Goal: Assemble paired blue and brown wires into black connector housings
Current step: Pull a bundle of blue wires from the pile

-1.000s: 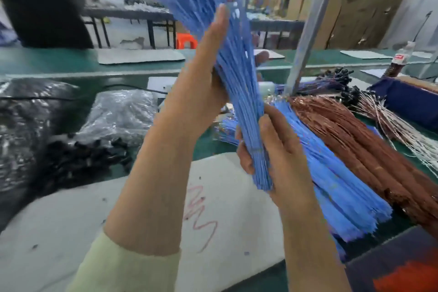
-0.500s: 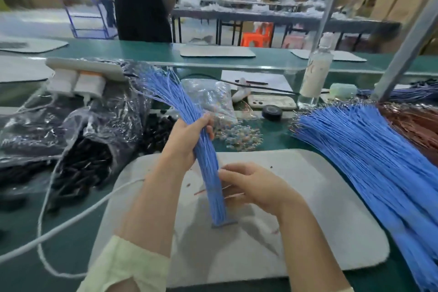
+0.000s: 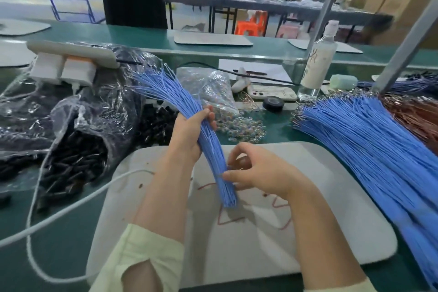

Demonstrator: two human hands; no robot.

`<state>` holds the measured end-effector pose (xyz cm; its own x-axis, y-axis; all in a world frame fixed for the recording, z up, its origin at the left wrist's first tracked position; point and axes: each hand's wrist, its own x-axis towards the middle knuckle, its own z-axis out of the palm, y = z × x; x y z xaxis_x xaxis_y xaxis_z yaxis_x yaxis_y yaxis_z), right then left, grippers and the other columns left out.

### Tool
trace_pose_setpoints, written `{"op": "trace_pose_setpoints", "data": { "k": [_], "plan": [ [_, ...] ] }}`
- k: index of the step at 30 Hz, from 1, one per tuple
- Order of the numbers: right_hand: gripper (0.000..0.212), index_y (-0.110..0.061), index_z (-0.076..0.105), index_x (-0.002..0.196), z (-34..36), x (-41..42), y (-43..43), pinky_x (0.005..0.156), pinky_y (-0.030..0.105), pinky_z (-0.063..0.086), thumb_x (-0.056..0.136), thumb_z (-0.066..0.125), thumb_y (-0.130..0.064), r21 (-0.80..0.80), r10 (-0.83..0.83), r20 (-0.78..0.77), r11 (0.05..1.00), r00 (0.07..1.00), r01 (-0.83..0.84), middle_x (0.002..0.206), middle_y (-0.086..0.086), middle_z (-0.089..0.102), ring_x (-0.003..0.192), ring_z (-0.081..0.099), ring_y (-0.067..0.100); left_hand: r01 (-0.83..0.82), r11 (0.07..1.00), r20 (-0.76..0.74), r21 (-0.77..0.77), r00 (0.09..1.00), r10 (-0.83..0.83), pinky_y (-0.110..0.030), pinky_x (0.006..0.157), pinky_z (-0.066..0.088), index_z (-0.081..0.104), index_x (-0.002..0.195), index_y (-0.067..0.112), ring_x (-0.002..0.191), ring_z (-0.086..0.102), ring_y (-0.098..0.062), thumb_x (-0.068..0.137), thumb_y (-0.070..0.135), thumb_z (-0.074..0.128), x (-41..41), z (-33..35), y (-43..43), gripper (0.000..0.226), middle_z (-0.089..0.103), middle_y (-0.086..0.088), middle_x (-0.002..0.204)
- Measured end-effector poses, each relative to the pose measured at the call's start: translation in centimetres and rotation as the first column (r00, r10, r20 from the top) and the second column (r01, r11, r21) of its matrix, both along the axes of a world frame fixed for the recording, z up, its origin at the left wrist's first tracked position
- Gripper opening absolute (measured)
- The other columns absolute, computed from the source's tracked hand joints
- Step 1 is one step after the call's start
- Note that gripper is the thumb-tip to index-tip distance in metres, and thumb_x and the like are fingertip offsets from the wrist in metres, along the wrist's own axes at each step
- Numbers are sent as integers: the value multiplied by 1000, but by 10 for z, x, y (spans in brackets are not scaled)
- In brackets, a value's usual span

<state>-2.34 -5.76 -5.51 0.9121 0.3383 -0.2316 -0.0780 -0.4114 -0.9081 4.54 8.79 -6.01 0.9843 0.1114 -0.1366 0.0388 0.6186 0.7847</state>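
Blue wire bundle: gathered, steeply tilted, upper ends fanned leftward.
Blue wire pile: spread flat, right.
Brown wires: just beyond the pile.
Black housings: heaped, left.

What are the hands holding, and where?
The left hand grips the bundle of thin blue wires at its middle; the right hand pinches near its lower end.

Your brown wires run off the right edge; whether your right hand pinches the bundle is too blurred to tell.

Curled left hand, curled right hand.
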Motion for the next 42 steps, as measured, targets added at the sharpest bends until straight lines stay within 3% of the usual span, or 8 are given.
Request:
{"op": "trace_pose_setpoints", "data": {
  "k": [6,11,15,22,26,34,37,42],
  "plan": [
    [19,-16,58,78,-10,-3,-1,81,38,57,85,66,0,-16,62,170,998,983,-60,86,17,67,81,65,24,-6,1000,-65,1,998,6,-17,41,41,54,106,-1,47,47,-5,93,-1,48,6,-6,-1,14,53,0,69],
    [24,-24,60,75,-16,-5,-3,80,27,52,85,67,-4,-147,163,235,981,958,-131,78,-6,65,75,61,7,-14,1000,-68,3,998,14,-16,39,37,54,91,1,43,43,-4,93,-3,45,11,-6,-2,10,50,0,68],
    [15,-20,61,84,-13,-7,-4,80,34,57,89,62,-6,-124,30,302,992,953,9,87,0,70,79,69,12,9,1000,-96,-2,995,-9,-15,39,37,54,87,1,42,42,-3,94,-2,45,14,-5,0,12,45,1,61],
    [13,-12,68,91,0,-13,15,76,39,50,89,54,-12,-449,155,526,886,836,118,87,6,69,83,63,24,-15,982,-207,186,977,54,-17,37,35,55,91,-1,35,40,-5,93,-4,44,26,3,0,11,44,-1,60],
    [18,-12,67,93,4,-13,28,72,37,48,91,49,-15,-548,240,564,825,790,141,86,8,67,80,59,28,-4,973,-268,231,961,67,-15,35,33,55,91,-1,33,37,-6,93,-5,43,32,5,1,13,43,-2,60],
    [14,-12,67,89,8,-19,28,75,38,48,86,55,-18,-448,166,554,885,816,124,81,5,68,80,61,25,24,973,-282,229,958,43,-14,34,31,53,83,0,29,36,-5,94,-5,40,36,7,7,17,40,-2,60],
    [13,-11,64,89,9,-20,31,72,36,48,87,53,-18,-517,218,574,844,789,142,84,6,66,81,59,27,12,966,-277,260,959,62,-14,35,32,53,83,0,31,36,-5,93,-5,41,36,6,6,17,40,-2,59],
    [11,-19,43,79,2,-18,46,60,33,28,88,48,-21,-604,287,625,766,726,217,75,5,50,70,44,28,37,953,-299,300,953,57,-15,35,32,52,87,1,41,35,-8,94,-4,39,35,3,3,16,40,-3,61]
  ]
}}
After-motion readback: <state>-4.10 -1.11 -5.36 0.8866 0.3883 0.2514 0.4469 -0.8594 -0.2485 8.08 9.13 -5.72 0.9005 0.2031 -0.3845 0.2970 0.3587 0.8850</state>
